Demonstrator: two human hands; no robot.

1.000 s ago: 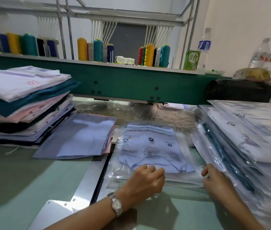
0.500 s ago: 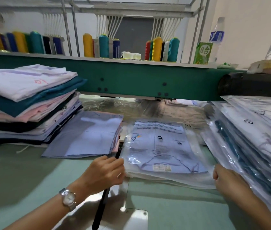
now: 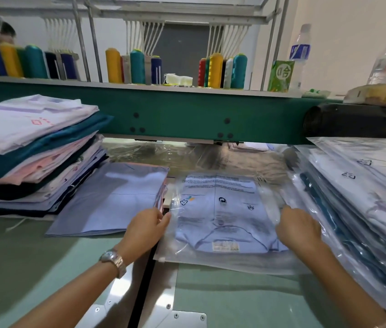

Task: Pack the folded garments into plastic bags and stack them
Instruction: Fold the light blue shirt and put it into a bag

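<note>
A light blue folded garment sealed in a clear printed plastic bag [image 3: 220,214] lies flat on the table in front of me. My left hand [image 3: 146,227] pinches the bag's left edge. My right hand [image 3: 298,229] grips its right edge, fingers curled down over the plastic. A loose light blue folded garment [image 3: 116,197] lies just left of the bag. Further left stands a tall stack of unbagged folded garments [image 3: 29,147] in white, teal, pink and dark colours. On the right a slanting stack of bagged garments [image 3: 357,190] leans towards me.
A green machine beam [image 3: 187,114] crosses the back, with thread cones [image 3: 215,69] and water bottles [image 3: 300,50] on the shelf above. Loose empty plastic bags [image 3: 187,157] lie under the beam. A black slot and metal plate [image 3: 144,280] run through the green tabletop [image 3: 21,268].
My left hand left the bag's near edge, swung left and came to its left edge. My right hand moved from beside the bagged stack onto the bag's right edge. The view has shifted closer.
</note>
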